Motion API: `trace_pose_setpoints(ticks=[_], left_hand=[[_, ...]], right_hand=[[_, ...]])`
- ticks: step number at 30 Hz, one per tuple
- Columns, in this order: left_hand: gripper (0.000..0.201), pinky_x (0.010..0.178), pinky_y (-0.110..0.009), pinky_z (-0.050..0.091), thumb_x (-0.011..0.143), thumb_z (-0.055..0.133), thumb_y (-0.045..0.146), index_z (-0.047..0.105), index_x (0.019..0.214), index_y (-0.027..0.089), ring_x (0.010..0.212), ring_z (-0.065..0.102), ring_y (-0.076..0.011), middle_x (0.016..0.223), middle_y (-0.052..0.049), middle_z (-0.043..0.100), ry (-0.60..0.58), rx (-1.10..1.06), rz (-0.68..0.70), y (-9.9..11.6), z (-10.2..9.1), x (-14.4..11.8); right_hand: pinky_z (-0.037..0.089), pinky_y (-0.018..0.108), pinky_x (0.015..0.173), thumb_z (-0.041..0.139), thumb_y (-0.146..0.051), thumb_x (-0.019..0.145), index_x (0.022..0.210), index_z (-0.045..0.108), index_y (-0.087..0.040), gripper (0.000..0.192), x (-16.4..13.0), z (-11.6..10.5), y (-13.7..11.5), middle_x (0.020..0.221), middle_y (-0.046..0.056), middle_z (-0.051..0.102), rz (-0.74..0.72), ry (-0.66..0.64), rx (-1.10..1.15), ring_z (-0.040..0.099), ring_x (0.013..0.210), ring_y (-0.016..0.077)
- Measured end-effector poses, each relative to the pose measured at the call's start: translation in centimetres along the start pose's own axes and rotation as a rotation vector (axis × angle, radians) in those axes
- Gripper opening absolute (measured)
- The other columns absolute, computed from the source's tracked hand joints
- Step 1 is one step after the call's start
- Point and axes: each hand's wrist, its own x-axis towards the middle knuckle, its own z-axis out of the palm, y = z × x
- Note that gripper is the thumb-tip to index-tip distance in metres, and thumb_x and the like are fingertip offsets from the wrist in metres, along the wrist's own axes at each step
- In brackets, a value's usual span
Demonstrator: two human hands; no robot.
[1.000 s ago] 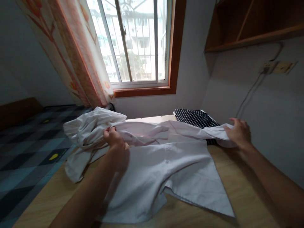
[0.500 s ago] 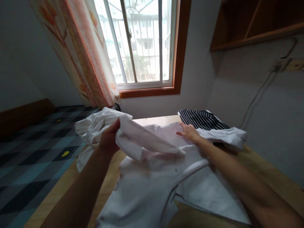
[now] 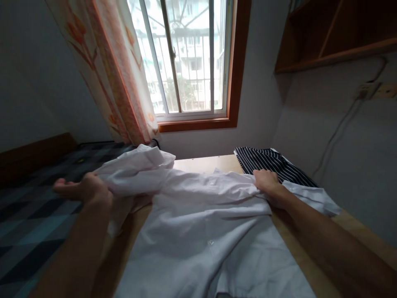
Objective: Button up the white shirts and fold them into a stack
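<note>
A white button-up shirt [image 3: 192, 231] lies spread across the table, its row of buttons running down the middle. My left hand [image 3: 88, 188] is at the end of one sleeve [image 3: 133, 178], closed on it and pulling it out straight to the left; its fingertips point left, past the cloth. At the opposite shoulder, my right hand [image 3: 266, 181] grips the shirt with bent fingers. The other sleeve [image 3: 313, 196] stretches away to the right beyond that hand. Folds cross the chest, and the lower hem runs out of view.
Behind the left sleeve sits a crumpled white garment [image 3: 142, 155]. Black-and-white striped cloth [image 3: 269, 161] rests at the table's back right. A bed with a checked cover [image 3: 37, 231] adjoins the wooden table [image 3: 214, 163] on the left. A shelf [image 3: 331, 58] hangs on the right wall.
My left hand has swung left and drawn the sleeve out from over the chest. My right hand has moved right to the shoulder. The shirt front now lies flatter and more square.
</note>
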Motion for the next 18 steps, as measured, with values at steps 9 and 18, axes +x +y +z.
trace_pose_setpoints(ticks=[9, 18], left_hand=[[0.034, 0.111, -0.048, 0.025, 0.082, 0.056, 0.028, 0.060, 0.114, 0.019, 0.130, 0.042, -0.0304, 0.130, -0.013, 0.056, -0.578, 0.191, 0.877, 5.4, 4.5, -11.6], [0.057, 0.114, -0.051, 0.020, 0.093, 0.044, 0.049, 0.041, 0.144, 0.024, 0.142, 0.026, -0.0294, 0.153, -0.010, 0.032, -1.440, 0.358, 0.860, -0.3, 7.7, -21.3]], right_hand=[[0.038, 0.044, 0.097, 0.055, -0.043, 0.088, 0.131, 0.052, -0.014, 0.052, -1.3, 0.8, -7.2, 0.131, 0.019, 0.054, -0.265, 0.210, 0.241, 0.049, 0.119, 0.0326], [0.019, 0.060, 0.109, 0.038, -0.053, 0.095, 0.147, 0.034, -0.030, 0.058, -4.0, 6.2, -9.3, 0.155, 0.010, 0.028, -0.464, 0.046, 0.261, 0.025, 0.140, 0.0361]])
